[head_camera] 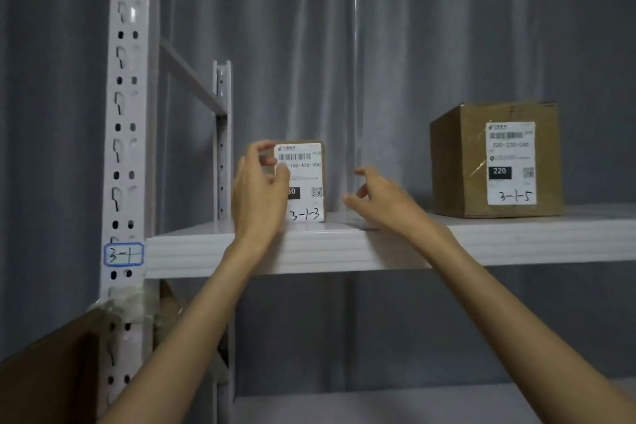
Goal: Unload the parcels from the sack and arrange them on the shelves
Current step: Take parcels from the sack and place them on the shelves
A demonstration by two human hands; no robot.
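Observation:
A small brown parcel (304, 179) stands upright on the white shelf (344, 251), its label marked 3-1-3 facing me. My left hand (258, 193) is at the parcel's left edge, with the thumb on the label and curled fingers at the top-left corner. My right hand (382, 198) hovers to the right of the parcel with loosely spread fingers, apart from it and holding nothing. A larger brown parcel (495, 160), labelled 3-1-5, sits further right on the same shelf. No sack is in view.
The white slotted upright (122, 148) at the left carries a tag (124, 254) reading 3-1. A grey curtain hangs behind the shelves. A lower shelf (395, 403) shows below. A brown cardboard piece (44, 379) sits at the bottom left.

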